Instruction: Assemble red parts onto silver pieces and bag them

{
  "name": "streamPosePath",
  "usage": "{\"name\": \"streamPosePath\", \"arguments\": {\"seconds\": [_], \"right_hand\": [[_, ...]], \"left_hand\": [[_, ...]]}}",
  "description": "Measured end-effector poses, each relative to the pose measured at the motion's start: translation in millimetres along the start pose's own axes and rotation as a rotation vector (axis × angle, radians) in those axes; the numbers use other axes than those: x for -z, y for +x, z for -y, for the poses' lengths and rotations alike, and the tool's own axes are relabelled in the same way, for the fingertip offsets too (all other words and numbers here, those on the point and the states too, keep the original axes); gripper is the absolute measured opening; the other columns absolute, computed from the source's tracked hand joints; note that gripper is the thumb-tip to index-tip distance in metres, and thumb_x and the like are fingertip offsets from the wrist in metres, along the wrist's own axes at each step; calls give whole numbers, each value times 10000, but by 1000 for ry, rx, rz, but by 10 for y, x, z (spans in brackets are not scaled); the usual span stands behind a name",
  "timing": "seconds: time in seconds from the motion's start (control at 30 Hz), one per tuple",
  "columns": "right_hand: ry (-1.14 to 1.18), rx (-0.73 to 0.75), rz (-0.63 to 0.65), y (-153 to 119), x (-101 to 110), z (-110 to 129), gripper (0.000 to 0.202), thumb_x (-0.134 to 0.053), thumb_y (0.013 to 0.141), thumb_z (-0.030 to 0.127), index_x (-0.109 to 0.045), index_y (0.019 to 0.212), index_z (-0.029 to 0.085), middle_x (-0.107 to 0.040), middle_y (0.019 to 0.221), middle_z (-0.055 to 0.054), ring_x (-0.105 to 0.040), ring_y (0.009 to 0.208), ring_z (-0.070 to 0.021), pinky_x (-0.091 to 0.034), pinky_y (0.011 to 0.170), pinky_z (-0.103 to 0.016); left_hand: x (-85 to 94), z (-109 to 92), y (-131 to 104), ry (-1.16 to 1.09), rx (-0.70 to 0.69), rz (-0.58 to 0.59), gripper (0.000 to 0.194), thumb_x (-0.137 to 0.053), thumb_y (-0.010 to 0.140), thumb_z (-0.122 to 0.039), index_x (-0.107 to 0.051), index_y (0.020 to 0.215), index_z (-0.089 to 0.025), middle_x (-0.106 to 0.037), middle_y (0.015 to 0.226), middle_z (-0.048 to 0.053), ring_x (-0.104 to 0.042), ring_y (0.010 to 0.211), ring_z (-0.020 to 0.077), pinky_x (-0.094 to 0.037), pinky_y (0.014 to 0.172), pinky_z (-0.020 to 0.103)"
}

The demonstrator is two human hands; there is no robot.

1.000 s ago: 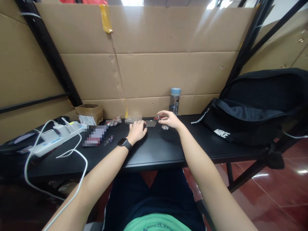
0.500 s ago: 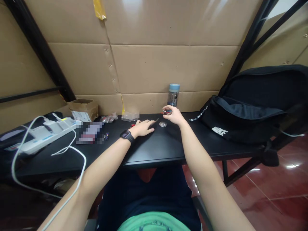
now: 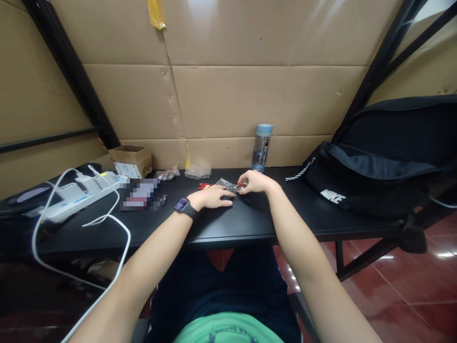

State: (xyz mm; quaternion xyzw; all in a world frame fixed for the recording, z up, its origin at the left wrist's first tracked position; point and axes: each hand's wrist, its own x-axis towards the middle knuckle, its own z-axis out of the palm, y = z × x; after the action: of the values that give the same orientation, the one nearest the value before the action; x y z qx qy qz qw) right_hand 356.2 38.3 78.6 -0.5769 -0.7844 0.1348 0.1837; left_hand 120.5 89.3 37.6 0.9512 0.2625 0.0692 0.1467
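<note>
My left hand [image 3: 215,196], with a dark watch on its wrist, lies on the black table with its fingers apart. Its fingertips touch the near edge of a small clear plastic bag [image 3: 225,183]. Red pieces [image 3: 204,186] lie just behind the hand. To the right, my right hand [image 3: 254,182] is down at the table with thumb and fingers pinched around a small red item [image 3: 240,185], beside the bag's right end. The fingers partly hide that item and whatever is under it.
Behind my hands stands a clear bottle [image 3: 260,152] with a blue lid. A black backpack [image 3: 371,181] sits on the right. At left are a cardboard box [image 3: 143,159], plastic bags [image 3: 168,173], a blurred packet [image 3: 139,194] and a power strip [image 3: 67,202] with a white cable.
My right hand has come down to the table from beside the bottle. The clear bag now shows between my hands, and the round shiny piece is no longer visible. The view has shifted slightly.
</note>
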Motion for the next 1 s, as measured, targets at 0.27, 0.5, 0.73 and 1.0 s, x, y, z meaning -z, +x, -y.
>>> {"name": "streamPosePath", "arguments": {"seconds": [0.27,0.5,0.73,1.0], "right_hand": [[-44,-48,56,-33,31,-13,247,-813,608,252,-791,850,208,-763,792,-9,-682,732,-184,-471,631,-251],[-67,-20,84,58,-62,18,305,-837,628,313,-770,900,193,-765,844,-14,-690,776,-177,-470,657,-234],[-43,-25,71,86,-108,-6,323,-862,629,296,-782,918,175,-768,838,-29,-695,792,-185,-482,687,-235],[-40,-27,90,81,-63,-96,299,-831,685,229,-807,980,189,-780,857,-29,-704,794,-190,-490,690,-240]], "left_hand": [[24,27,-30,-52,-27,60,564,-632,853,-631,-617,1371,-407,-421,1598,24,-347,1497,314,-290,1217,451],[42,9,-29,26,-27,163,615,-567,893,-651,-489,1471,-455,-195,1691,-19,-216,1545,330,-211,1241,485],[33,7,-29,31,-21,168,593,-553,909,-637,-482,1471,-463,-201,1689,-13,-204,1547,336,-211,1235,512],[38,-8,-31,50,-62,162,517,-516,970,-503,-471,1483,-456,-225,1683,-31,-174,1557,313,-197,1246,480]]}}
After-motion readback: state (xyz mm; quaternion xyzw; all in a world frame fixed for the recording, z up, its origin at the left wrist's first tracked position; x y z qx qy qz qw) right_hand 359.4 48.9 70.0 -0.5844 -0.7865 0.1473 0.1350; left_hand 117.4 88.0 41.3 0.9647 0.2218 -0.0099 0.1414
